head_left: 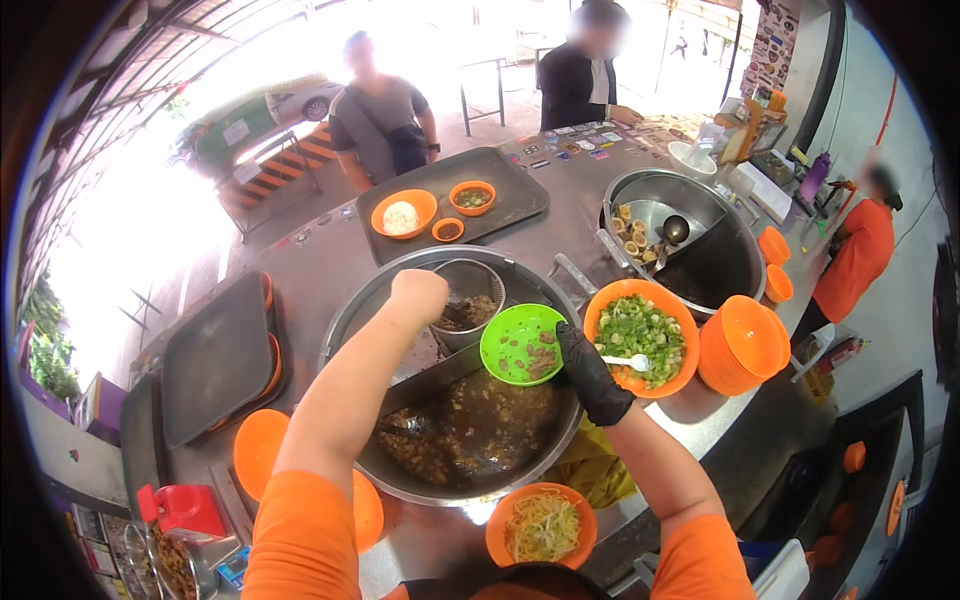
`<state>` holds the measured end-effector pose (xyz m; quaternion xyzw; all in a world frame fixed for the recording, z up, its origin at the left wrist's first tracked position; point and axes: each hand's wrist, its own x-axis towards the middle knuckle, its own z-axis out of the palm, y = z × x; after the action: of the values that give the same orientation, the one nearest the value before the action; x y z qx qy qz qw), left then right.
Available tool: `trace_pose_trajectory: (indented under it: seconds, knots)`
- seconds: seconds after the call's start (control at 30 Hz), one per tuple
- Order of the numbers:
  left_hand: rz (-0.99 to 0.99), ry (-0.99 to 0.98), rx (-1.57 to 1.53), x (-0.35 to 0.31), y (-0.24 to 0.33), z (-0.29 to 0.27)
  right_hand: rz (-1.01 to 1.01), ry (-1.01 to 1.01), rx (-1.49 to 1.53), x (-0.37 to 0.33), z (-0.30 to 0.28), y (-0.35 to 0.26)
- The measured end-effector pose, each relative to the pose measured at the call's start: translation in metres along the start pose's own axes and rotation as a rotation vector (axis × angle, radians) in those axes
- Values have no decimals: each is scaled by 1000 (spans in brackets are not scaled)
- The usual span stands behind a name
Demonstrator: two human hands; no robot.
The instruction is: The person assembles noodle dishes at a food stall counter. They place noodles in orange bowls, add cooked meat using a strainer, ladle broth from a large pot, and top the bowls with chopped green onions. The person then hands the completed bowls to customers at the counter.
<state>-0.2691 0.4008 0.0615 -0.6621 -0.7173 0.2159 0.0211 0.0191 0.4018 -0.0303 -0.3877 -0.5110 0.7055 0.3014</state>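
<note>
My right hand, in a black glove, grips the right rim of a bright green bowl. Brown meat pieces and green bits lie in that bowl, which I hold above the big round pot. Over the pot's far half, my bare left hand is closed in a fist. A dark utensil-like shape runs from below the fist into a metal strainer basket with chopped meat in it; the fist hides its upper part. A divider crosses the pot, and dark broth with floating bits fills the near side.
An orange bowl of chopped greens with a white spoon and stacked orange bowls stand right. Noodles fill a near bowl. Ahead is a tray with filled bowls; a second pot holds a ladle. People stand beyond the counter.
</note>
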Motion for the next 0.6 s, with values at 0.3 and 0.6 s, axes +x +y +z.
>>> trace_pose_trajectory:
  seconds: [0.3, 0.6]
  knots:
    - [-60, 254, -91, -118, -38, -102, -41, -42, 189, 31, 6, 25]
    - [-126, 289, -52, -127, -41, -131, -176, -161, 251, 28, 24, 12]
